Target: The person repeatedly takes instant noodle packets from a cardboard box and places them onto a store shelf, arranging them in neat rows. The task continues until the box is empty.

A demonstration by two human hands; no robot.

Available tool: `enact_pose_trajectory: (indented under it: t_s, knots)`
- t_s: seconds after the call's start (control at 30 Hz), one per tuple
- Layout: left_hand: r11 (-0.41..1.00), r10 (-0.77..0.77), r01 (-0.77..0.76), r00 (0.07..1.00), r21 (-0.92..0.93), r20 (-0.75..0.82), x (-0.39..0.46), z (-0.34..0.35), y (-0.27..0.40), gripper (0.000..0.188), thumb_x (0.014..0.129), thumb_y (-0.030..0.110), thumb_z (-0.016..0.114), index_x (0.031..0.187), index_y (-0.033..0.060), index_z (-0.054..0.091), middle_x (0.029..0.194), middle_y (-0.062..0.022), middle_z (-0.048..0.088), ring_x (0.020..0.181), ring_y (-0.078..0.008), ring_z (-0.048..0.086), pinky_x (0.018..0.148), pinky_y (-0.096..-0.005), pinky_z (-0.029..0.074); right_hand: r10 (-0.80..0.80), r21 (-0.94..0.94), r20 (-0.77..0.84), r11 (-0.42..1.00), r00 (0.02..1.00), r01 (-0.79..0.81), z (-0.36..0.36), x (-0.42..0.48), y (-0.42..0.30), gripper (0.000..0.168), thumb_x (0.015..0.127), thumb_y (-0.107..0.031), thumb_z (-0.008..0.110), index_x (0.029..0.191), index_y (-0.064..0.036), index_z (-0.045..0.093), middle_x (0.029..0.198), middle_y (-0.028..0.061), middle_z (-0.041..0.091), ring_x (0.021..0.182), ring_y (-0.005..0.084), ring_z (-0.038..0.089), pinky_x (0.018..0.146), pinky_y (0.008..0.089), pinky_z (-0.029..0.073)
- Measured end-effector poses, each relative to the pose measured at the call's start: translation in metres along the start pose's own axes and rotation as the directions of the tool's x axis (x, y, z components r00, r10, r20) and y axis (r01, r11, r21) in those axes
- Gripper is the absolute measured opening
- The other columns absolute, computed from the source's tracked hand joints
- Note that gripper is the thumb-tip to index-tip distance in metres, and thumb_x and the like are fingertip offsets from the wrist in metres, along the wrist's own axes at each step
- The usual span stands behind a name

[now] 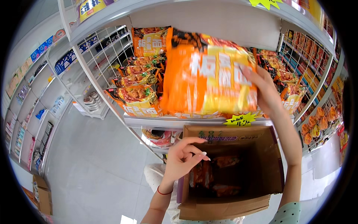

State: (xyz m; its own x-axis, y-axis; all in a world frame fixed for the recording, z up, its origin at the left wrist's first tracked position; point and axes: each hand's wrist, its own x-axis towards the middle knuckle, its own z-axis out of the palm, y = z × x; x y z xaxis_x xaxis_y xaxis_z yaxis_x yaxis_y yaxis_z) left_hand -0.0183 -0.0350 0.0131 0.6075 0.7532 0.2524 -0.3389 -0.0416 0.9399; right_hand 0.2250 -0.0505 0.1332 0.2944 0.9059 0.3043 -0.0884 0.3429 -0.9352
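Note:
My right hand [265,86] grips the right side of an orange and yellow instant noodle packet [195,75]. Blurred by motion, the packet hangs in front of the shelf, hiding its middle. My left hand [186,156] is empty above the left side of an open cardboard box [265,162], thumb and index finger apart. Inside the dark box lie several packets [201,176]. On the shelf, a row of matching packets [139,98] stands at the left, with one packet [151,42] behind, higher up. More packets [291,92] line the right side.
A yellow star-shaped price tag [241,119] is on the shelf's front edge [156,122]. White wire grids [114,53] flank the shelf, and another shelf edge [112,21] runs overhead. Tubs [318,126] hang at the right. A carton [43,193] sits on the floor at lower left.

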Motion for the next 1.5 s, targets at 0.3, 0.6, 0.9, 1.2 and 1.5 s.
enact_pose_trajectory:
  t_s: [0.3, 0.6, 0.9, 1.2, 1.5]
  knots:
    - [0.982, 0.013, -0.025, 0.998, 0.189, 0.066, 0.002, 0.002, -0.001, 0.009, 0.082, 0.002, 0.064, 0.091, -0.0004, 0.064, 0.068, 0.0023, 0.064, 0.051, 0.0004, 0.043, 0.041, -0.0156, 0.023, -0.111, -0.221, -0.021, 0.97, 0.994, 0.103, -0.006, 0.178, 0.0, 0.051, 0.077, -0.009, 0.072, 0.117, 0.006, 0.045, 0.108, 0.0149, 0.058, 0.094, 0.0207, 0.061, 0.074, 0.035, 0.055]
    - [0.966, 0.011, -0.046, 0.99, 0.255, 0.138, 0.001, -0.007, -0.003, 0.014, 0.081, 0.004, 0.064, 0.095, 0.0013, 0.064, 0.07, 0.0013, 0.067, 0.046, 0.0017, 0.034, 0.041, -0.0163, 0.022, -0.173, -0.183, 0.137, 0.963, 0.975, 0.197, -0.037, 0.283, 0.06, 0.044, 0.075, -0.016, 0.074, 0.111, -0.001, 0.054, 0.103, 0.0129, 0.062, 0.09, 0.0222, 0.062, 0.07, 0.0369, 0.054]
    - [0.981, -0.016, -0.003, 0.995, 0.193, 0.095, -0.002, -0.007, -0.002, 0.014, 0.082, -0.003, 0.061, 0.095, -0.0021, 0.064, 0.059, 0.0023, 0.056, 0.059, -0.0043, 0.055, 0.045, -0.0144, 0.03, -0.012, -0.988, -0.138, -0.071, 0.99, -0.139, 0.007, 0.237, 0.013, 0.048, 0.07, -0.038, 0.07, 0.104, -0.005, 0.063, 0.106, 0.0154, 0.064, 0.1, 0.0261, 0.062, 0.083, 0.0392, 0.05]
    - [0.936, -0.022, -0.044, 0.983, 0.351, 0.182, 0.009, 0.009, 0.008, 0.01, 0.08, 0.001, 0.064, 0.09, 0.0009, 0.065, 0.068, -0.0004, 0.067, 0.044, 0.0046, 0.035, 0.04, -0.0151, 0.023, -0.27, -0.9, 0.426, -0.025, 0.863, 0.436, 0.029, 0.048, -0.062, 0.022, 0.073, -0.017, 0.066, 0.084, 0.002, 0.064, 0.077, 0.0205, 0.064, 0.079, 0.036, 0.062, 0.07, 0.0409, 0.05]
    - [0.238, -0.281, -0.534, 0.762, 0.811, 0.584, 0.047, 0.007, 0.018, 0.023, 0.075, 0.031, 0.069, 0.076, 0.0087, 0.063, 0.063, -0.0064, 0.064, 0.06, -0.0268, 0.062, 0.053, -0.0371, 0.046, 0.779, -0.671, 0.491, 0.053, 0.39, 0.739, 0.024, -0.073, -0.056, 0.016, 0.072, -0.01, 0.063, 0.084, -0.002, 0.055, 0.068, 0.0084, 0.061, 0.064, 0.0279, 0.063, 0.052, 0.0358, 0.048]
